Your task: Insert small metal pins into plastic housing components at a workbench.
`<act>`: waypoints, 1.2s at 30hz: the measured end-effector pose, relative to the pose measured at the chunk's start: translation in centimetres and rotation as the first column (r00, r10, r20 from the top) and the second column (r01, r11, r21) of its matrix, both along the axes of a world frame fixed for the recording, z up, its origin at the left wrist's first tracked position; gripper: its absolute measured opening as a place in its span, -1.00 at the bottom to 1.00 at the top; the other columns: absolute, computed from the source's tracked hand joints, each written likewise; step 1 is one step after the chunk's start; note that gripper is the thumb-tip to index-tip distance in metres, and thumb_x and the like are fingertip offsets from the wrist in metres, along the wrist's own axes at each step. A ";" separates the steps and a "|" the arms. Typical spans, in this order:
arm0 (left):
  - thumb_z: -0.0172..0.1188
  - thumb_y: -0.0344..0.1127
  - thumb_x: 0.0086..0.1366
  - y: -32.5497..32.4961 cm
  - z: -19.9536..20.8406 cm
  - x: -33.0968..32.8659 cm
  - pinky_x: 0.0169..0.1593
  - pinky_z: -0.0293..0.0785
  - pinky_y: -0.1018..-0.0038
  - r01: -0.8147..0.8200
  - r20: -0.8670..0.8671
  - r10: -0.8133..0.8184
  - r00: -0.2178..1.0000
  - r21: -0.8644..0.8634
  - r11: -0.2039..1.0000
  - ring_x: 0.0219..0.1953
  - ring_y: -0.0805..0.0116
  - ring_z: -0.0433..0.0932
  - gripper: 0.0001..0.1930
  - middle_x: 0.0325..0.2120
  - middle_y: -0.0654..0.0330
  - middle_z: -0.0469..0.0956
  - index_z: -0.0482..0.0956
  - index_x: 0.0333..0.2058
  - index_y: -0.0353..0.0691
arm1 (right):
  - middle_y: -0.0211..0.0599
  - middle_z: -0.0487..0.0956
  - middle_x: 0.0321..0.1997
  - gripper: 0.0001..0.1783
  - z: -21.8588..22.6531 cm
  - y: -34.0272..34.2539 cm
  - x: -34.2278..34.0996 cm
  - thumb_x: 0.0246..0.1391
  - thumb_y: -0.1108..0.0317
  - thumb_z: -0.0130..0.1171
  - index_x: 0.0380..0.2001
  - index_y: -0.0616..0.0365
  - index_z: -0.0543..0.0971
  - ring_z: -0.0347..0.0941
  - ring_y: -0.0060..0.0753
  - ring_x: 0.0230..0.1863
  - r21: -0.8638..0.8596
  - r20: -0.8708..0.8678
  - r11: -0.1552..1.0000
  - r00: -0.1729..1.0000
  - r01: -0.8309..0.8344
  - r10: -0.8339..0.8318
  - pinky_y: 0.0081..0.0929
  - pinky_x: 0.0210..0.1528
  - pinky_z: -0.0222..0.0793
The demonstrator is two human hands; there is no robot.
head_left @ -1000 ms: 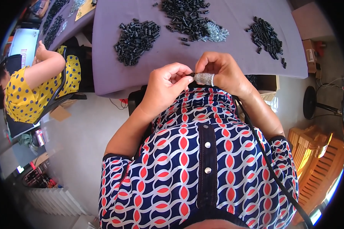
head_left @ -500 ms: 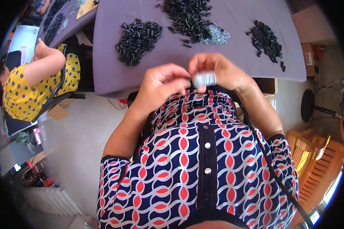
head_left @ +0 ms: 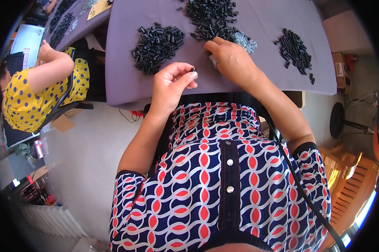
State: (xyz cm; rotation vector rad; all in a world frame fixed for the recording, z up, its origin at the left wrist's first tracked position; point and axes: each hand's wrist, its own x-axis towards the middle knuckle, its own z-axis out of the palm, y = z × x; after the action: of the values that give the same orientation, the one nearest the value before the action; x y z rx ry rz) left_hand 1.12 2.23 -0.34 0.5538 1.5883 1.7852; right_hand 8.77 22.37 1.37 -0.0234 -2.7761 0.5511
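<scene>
My left hand is just in front of the left pile, its thumb and fingertips pinching a small black cylindrical piece. My right hand reaches over the near edge of the middle heap of black pieces, fingers bent down with the tips at the pieces. A silvery, ribbed-looking thing shows beneath its fingers; whether they hold it or it is wrapped round one cannot be made out. Beside that hand lies a small heap of clear, shiny pieces.
Piles of black pieces lie on the purple-grey cloth, a left one and a right one. To the left, a person in a yellow dotted top sits at another table. A wooden chair stands at the right.
My hands were close together near my lap. My right hand has moved forward to the middle heap; my left has risen slightly forward, now showing the black piece in its pinch.
</scene>
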 end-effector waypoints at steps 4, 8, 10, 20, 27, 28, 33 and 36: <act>0.25 -0.46 0.29 0.0 0.1 0.2 -0.26 0.52 0.60 -0.002 -0.015 0.001 1.000 -0.033 0.999 -0.42 0.51 0.59 -0.86 -0.39 0.23 0.64 0.61 -0.19 -0.34 | -0.15 0.52 -0.30 -0.78 1.1 -0.3 1.6 -0.04 0.60 0.13 -0.25 0.22 0.53 0.55 -0.03 -0.32 -0.258 -0.030 0.961 0.995 -0.097 0.093 -0.25 -0.23 0.51; 0.25 -0.49 0.28 0.5 1.0 1.1 -0.26 0.53 0.59 0.031 -0.017 -0.032 0.999 -0.048 0.998 -0.41 0.51 0.59 -0.85 -0.39 0.24 0.63 0.61 -0.18 -0.36 | -0.38 0.55 -0.16 -0.76 0.7 0.0 3.6 0.18 0.59 0.10 -0.08 0.23 0.50 0.57 -0.43 -0.23 -0.788 0.000 0.603 0.980 -0.123 0.199 -0.52 -0.14 0.51; 0.26 -0.49 0.28 1.0 1.7 1.6 -0.26 0.53 0.59 0.056 -0.018 -0.057 0.998 -0.059 0.997 -0.41 0.51 0.59 -0.85 -0.39 0.23 0.63 0.61 -0.18 -0.36 | -0.38 0.57 -0.19 -0.80 0.6 0.3 4.4 0.18 0.60 0.08 -0.13 0.25 0.52 0.56 -0.49 -0.26 -0.923 0.007 0.377 0.976 -0.077 0.218 -0.52 -0.15 0.52; 0.23 -0.50 0.28 2.5 3.6 3.2 -0.28 0.51 0.61 0.140 -0.049 -0.144 0.988 -0.090 0.986 -0.43 0.53 0.55 -0.85 -0.40 0.22 0.62 0.60 -0.18 -0.38 | -0.40 0.63 -0.24 -0.82 0.0 1.1 7.6 0.18 0.61 0.10 -0.16 0.25 0.58 0.58 -0.59 -0.23 -0.999 -0.004 0.046 0.995 -0.008 0.096 -0.60 -0.17 0.54; 0.24 -0.50 0.28 3.0 4.0 4.1 -0.29 0.49 0.64 0.148 -0.048 -0.152 0.987 -0.080 0.986 -0.43 0.56 0.54 -0.85 -0.40 0.24 0.61 0.60 -0.18 -0.39 | -0.41 0.63 -0.27 -0.87 0.1 0.6 7.5 0.14 0.60 0.20 -0.22 0.26 0.60 0.56 -0.64 -0.25 -0.999 -0.050 -0.028 0.989 -0.046 0.137 -0.62 -0.18 0.52; 0.24 -0.50 0.28 2.9 4.1 4.0 -0.29 0.49 0.64 0.147 -0.048 -0.152 0.987 -0.081 0.986 -0.43 0.56 0.54 -0.85 -0.40 0.24 0.61 0.60 -0.18 -0.39 | -0.41 0.63 -0.27 -0.88 0.1 0.6 7.6 0.13 0.61 0.20 -0.24 0.27 0.60 0.55 -0.65 -0.26 -0.998 -0.055 -0.004 0.988 -0.055 0.146 -0.63 -0.17 0.51; 0.26 -0.49 0.28 2.7 3.9 3.8 -0.36 0.46 0.67 0.149 -0.057 -0.156 0.986 -0.109 0.983 -0.47 0.61 0.52 -0.87 -0.44 0.29 0.60 0.62 -0.21 -0.37 | -0.43 0.61 -0.26 -0.90 0.6 0.0 7.8 0.12 0.64 0.21 -0.28 0.30 0.60 0.54 -0.64 -0.24 -0.985 -0.066 0.151 0.989 -0.086 0.134 -0.63 -0.12 0.48; 0.28 -0.48 0.27 2.4 3.9 3.6 -0.37 0.45 0.67 0.173 -0.007 -0.175 0.985 -0.097 0.980 -0.49 0.60 0.51 -0.86 -0.46 0.27 0.60 0.62 -0.21 -0.38 | -0.41 0.59 -0.27 -0.86 1.2 0.0 7.7 0.06 0.70 0.20 -0.30 0.30 0.58 0.54 -0.55 -0.21 -0.934 -0.085 0.337 0.991 -0.117 0.106 -0.59 -0.11 0.47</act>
State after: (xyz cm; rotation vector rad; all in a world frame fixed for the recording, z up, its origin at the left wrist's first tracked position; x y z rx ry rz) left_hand 4.76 4.66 3.53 0.6420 1.5766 1.5704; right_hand 16.47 22.38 2.57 -0.0830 -2.0013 2.1168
